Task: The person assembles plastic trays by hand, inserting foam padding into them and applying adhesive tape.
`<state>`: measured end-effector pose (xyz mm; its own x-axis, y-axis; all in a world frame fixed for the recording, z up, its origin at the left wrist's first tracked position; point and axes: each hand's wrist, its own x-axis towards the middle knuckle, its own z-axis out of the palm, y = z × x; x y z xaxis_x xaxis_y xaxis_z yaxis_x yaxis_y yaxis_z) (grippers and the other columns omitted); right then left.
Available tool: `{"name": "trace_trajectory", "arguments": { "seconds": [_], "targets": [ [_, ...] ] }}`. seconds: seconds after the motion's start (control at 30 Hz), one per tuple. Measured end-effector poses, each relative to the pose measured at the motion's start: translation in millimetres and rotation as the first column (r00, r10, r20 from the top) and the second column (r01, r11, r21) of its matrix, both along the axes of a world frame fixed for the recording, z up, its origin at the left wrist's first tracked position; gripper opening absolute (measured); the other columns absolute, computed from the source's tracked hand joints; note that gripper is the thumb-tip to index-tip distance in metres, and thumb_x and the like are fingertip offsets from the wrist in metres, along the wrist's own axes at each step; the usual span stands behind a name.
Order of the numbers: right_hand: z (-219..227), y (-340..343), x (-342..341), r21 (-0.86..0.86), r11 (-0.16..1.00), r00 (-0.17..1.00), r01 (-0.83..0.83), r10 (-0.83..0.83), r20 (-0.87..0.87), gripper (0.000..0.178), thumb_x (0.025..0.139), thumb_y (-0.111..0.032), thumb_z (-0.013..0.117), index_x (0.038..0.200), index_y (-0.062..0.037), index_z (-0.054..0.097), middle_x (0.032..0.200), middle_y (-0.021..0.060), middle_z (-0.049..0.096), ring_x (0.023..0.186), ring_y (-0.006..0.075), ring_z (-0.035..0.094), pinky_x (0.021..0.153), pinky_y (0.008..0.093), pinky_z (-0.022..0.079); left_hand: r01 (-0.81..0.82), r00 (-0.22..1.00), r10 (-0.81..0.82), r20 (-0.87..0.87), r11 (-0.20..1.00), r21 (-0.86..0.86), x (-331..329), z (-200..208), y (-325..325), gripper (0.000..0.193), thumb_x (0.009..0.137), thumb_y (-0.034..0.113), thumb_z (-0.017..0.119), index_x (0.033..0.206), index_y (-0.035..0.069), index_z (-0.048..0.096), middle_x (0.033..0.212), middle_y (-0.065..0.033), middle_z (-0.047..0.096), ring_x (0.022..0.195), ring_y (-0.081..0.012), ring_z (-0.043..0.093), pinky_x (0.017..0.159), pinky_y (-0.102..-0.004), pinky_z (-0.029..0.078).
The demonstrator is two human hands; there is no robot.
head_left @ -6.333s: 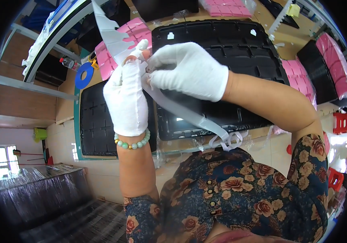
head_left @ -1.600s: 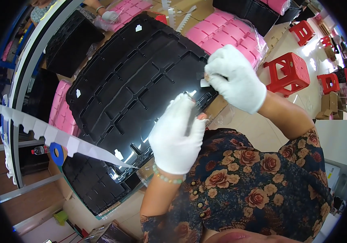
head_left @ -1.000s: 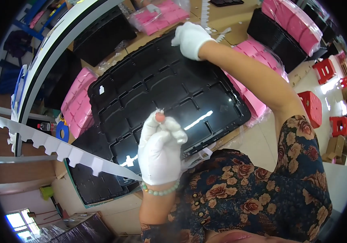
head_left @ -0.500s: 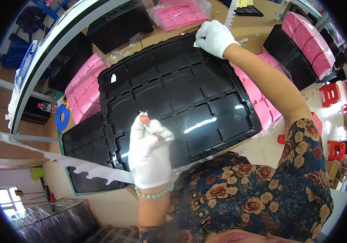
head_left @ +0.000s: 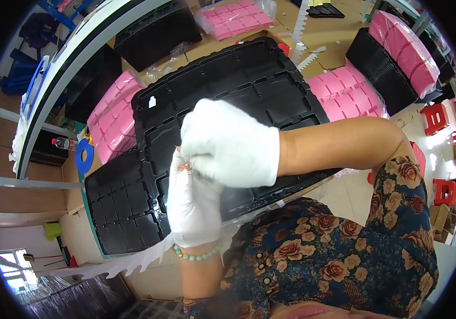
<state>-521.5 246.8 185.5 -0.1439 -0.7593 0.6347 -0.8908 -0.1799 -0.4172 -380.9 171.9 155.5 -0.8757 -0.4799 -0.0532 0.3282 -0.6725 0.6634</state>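
The gloves (head_left: 238, 143) and strip (head_left: 151, 253) are white, the tray (head_left: 212, 80) black, the shirt (head_left: 313, 260) floral on dark blue.

L hand (head_left: 193, 210), gloved, points up from desk's (head_left: 309, 190) near edge, bare fingertips (head_left: 183, 168) showing, other fingers mostly hidden. R hand (head_left: 227, 143), also gloved, overlaps its top, fingers curled in, tips hard to see; R elbow bent out to side, forearm approx. level, wrist straight-ish.

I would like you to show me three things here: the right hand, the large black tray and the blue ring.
Right hand (head_left: 230, 142): head view, on its gloved back.
Large black tray (head_left: 228, 85): head view, on its bare upper part.
Blue ring (head_left: 84, 168): head view, on its lower band.
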Motion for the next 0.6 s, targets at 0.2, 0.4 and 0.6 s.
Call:
{"name": "trace_trajectory", "arguments": {
  "seconds": [0.2, 0.4, 0.6],
  "targets": [
    [6.2, -44.6, -35.0, 0.089, 0.988, 0.98, -0.127, 0.111, 0.167, 0.018, 0.075, -0.01, 0.058, 0.082, -0.007, 0.074, 0.086, 0.0148, 0.068, 0.085, 0.0299, 0.065, 0.077, 0.0406, 0.051, -0.134, 0.989, 0.137, -0.049, 0.989, 0.067, 32.6, 10.2, -27.4, 0.014, 0.1, 0.011, 0.045, 0.111, 0.009, 0.053, 0.082, -0.0024, 0.055, 0.057, -0.006, 0.041, 0.051, -0.02, 0.033],
    [-10.0, -124.8, -99.5, 0.454, 0.814, 0.919, 0.362, -0.232, -0.318, 0.027, 0.082, -0.026, 0.06, 0.103, -0.0149, 0.074, 0.105, 0.0119, 0.07, 0.095, 0.031, 0.067, 0.084, 0.0399, 0.054, -0.119, 0.966, 0.171, -0.191, 0.959, 0.257, 50.0, 31.7, -47.4, 0.016, 0.102, 0.008, 0.039, 0.112, 0.004, 0.05, 0.083, -0.0061, 0.052, 0.061, -0.0067, 0.047, 0.05, -0.0181, 0.039],
    [-23.0, -143.3, -128.1, 0.446, 0.794, 0.811, 0.413, -0.097, -0.577, 0.026, 0.08, -0.01, 0.055, 0.096, -0.0132, 0.074, 0.097, 0.0112, 0.07, 0.095, 0.0288, 0.066, 0.084, 0.0362, 0.052, -0.186, 0.965, 0.233, -0.118, 0.93, 0.319, 54.3, 28.4, -48.1, 0.02, 0.097, 0.002, 0.047, 0.115, 0.01, 0.051, 0.096, -0.0063, 0.053, 0.068, -0.005, 0.05, 0.053, -0.0161, 0.042]
  ]
}}
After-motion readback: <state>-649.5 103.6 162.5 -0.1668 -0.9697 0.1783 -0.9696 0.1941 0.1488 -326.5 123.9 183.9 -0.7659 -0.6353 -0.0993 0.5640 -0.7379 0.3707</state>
